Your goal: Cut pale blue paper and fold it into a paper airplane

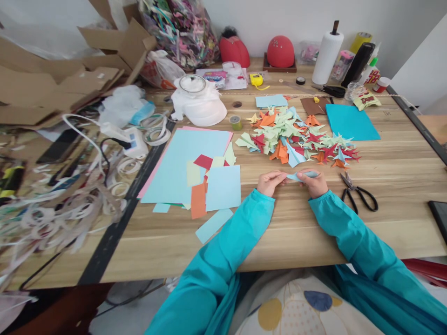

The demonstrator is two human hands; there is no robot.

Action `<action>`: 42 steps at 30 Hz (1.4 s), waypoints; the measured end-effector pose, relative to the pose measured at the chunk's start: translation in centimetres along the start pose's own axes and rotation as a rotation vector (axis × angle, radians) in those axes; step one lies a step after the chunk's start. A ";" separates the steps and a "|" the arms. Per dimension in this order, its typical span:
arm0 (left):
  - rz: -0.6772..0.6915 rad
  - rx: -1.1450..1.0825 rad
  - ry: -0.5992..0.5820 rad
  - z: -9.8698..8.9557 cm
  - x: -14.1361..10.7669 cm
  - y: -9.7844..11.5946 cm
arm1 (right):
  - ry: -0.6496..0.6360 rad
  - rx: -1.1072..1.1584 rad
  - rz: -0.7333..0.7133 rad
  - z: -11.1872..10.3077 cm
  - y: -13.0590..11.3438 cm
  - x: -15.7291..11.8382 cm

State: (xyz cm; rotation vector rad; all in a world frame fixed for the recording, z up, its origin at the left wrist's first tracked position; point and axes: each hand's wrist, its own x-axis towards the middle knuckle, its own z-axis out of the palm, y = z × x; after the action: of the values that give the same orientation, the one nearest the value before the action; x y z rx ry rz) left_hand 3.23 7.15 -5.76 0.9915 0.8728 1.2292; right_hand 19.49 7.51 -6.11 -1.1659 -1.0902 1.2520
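Note:
A narrow folded piece of light blue paper (294, 177) stretches between my two hands above the table. My left hand (269, 183) pinches its left end, fingers closed. The right end is gripped by my right hand (313, 183), thumb on top. Just beyond them spreads a heap of folded paper figures (284, 130) in pale green, orange, red and blue. Left of my left hand lie a light blue paper square (223, 187), an orange paper piece (199, 201) and a blue paper strip (213, 225). Large light blue sheets (174, 163) rest over pink ones.
Black-handled pliers (359, 191) lie right of my right hand. A teal sheet (352, 122) is at the back right. White wrapped material (200, 104), a green thread spool (235, 123) and a yellow tape measure (256, 80) stand behind. Cables, ribbon coils (45, 218) and cardboard (52, 88) crowd the left.

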 end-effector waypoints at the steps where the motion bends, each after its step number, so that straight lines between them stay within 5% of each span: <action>1: -0.008 -0.006 -0.008 0.0 0.0 0.0 | 0.001 0.010 0.003 0.0 -0.1 0.0; 13: 0.072 0.087 0.029 0.0 0.0 -0.8 | -0.041 0.062 -0.016 -0.1 0.2 0.0; 20: 0.251 0.340 -0.013 0.5 -0.3 -0.9 | -0.258 -0.052 -0.136 0.2 -0.6 -0.3; 37: 0.035 0.179 -0.048 0.3 -0.1 -0.7 | -0.039 0.146 0.100 0.2 -0.3 0.0; 42: -0.030 0.106 0.036 0.2 0.2 -1.3 | -0.097 0.172 0.039 0.2 -0.7 -0.1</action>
State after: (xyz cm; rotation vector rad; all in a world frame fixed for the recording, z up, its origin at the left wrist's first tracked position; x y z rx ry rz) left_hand 3.86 7.27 -6.90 1.0405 0.9859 1.1885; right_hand 19.35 7.42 -5.43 -1.0093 -1.0121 1.4157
